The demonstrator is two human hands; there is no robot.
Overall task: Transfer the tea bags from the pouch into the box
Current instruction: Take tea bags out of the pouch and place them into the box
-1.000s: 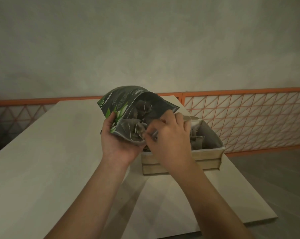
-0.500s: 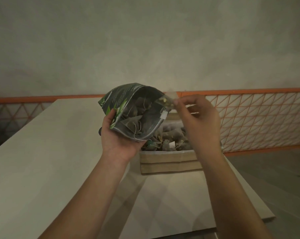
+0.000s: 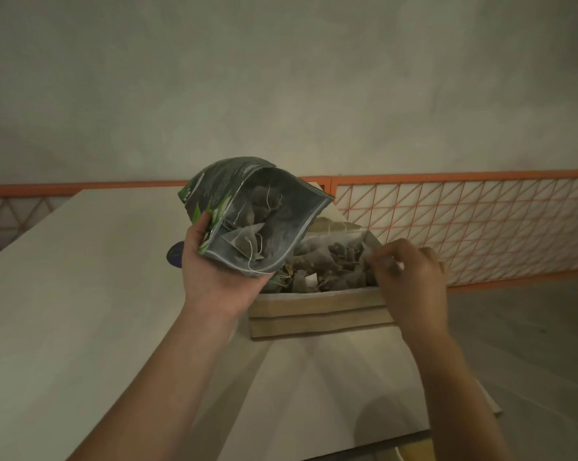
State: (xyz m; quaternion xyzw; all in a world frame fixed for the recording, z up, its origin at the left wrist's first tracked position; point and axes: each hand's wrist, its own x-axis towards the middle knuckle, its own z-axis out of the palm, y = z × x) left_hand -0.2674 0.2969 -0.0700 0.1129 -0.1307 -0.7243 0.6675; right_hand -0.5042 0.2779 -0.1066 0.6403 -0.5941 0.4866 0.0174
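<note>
My left hand point(image 3: 214, 277) grips a dark green foil pouch point(image 3: 247, 211) from below, its open mouth tilted toward me. Several pyramid tea bags point(image 3: 247, 242) with white strings lie inside it. Just right of and below the pouch stands a tan cardboard box point(image 3: 317, 314) holding several tea bags point(image 3: 330, 264). My right hand point(image 3: 410, 277) hovers over the box's right side, fingertips pinched on a translucent tea bag point(image 3: 369, 252) at the box's rim.
The box stands near the right edge of a pale table point(image 3: 81, 294). An orange mesh railing point(image 3: 463, 227) runs behind and to the right. A small dark round object point(image 3: 175, 256) peeks out behind my left hand.
My right hand pulled a tea bag out of the pouch, lifted it, then carried it right and down to the box. The left hand kept the pouch steady.
</note>
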